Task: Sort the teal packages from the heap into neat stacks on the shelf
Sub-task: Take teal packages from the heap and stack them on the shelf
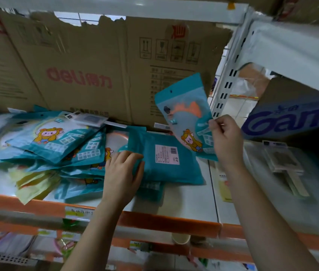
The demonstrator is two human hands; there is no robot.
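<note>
The right hand, right of centre, pinches the lower right edge of a teal package between thumb and fingertips, holding it upright and tilted above the shelf. The left hand, at centre, curls its fingers over the left edge of a stack of teal packages lying label side up. Just left of it sprawls the heap, with yellow packages beneath at lower left. A torn cardboard box walls off the back. At right lie a blue box and a clear-packed item.
</note>
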